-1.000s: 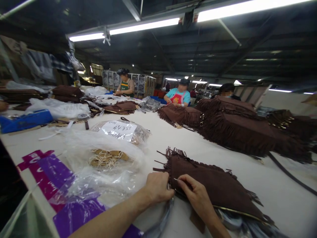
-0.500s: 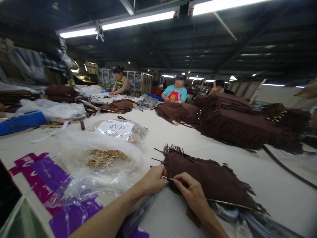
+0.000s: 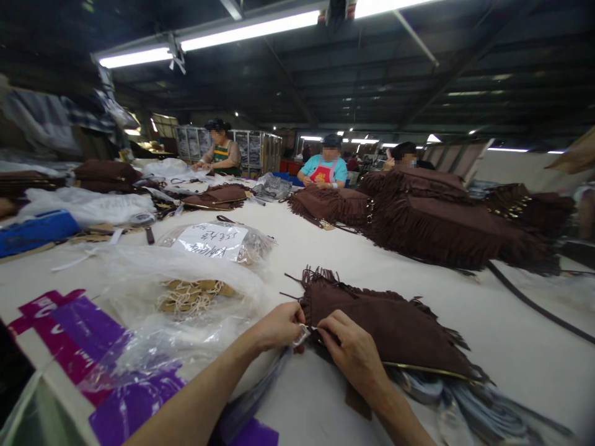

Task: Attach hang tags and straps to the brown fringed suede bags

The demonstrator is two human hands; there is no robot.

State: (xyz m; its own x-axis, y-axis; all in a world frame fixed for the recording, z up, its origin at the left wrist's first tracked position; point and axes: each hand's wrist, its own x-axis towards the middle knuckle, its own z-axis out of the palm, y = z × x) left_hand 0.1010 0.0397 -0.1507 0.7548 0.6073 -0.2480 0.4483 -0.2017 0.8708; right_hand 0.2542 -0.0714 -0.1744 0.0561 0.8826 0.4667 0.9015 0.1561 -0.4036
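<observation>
The bag (image 3: 376, 325) lies flat on the table (image 3: 279, 260), directly in front of the operator, with its fringe (image 3: 320, 277) spread along the far and end edges and its gold zip (image 3: 432, 371) along the near edge. The left hand (image 3: 281, 327) is at the near left corner of the bag, fingers curled inward and pinching a small pale loop (image 3: 303, 336); whether the loop is metal or cord cannot be told. The right hand (image 3: 352, 348) is just beside it, over the bag's near edge, thumb and forefinger pressed together on the short pale end of a cord (image 3: 314, 329). Handling, by judgement: the bag appears light to moderate in weight, soft and suede-like, so it should fold under load and offer good friction. It is unlikely to break. The fringe strands are limp and liable to snag or be trapped; do not lift by them. To move the bag, grasp the flat body or the firmer zip edge, preferably at both ends. The cord appears thin and flexible; hold it with the fingertips close to its end. The loop is small and possibly slippery; pinch it from opposite sides. Grey straps (image 3: 486, 406) extend from beneath the zip edge and may drag.
</observation>
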